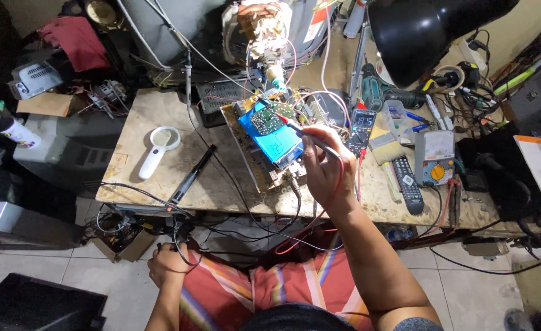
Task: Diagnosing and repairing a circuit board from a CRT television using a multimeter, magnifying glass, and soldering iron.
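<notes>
The person's right hand (324, 165) is reaching up toward twelve o'clock over the workbench (160, 184), fingers closed around a red-tipped multimeter probe (301, 133) held like a pen. The probe's tip is touching the circuit board (270, 132), a blue-covered board lying tilted near the centre of the bench, at about eleven o'clock from the hand. A red lead (338, 196) is trailing from the probe down past the wrist toward six o'clock.

The left hand (167, 263) is resting below the bench edge at about seven o'clock, on the person's knee over striped red cloth. Its fingers are curled, with black cables running over them; whether they are gripping a cable cannot be told.

At two o'clock from the right hand a digital multimeter (362, 129) is lying with its screen lit. Further toward three o'clock, a black remote control (408, 184) and an analogue meter (434, 158) with an orange dial are sitting side by side. At nine o'clock from the board a white magnifying glass (159, 147) and a black pen-shaped tool (192, 175) are lying well apart from the hands. A black lamp shade (423, 30) is hanging at one o'clock.
</notes>
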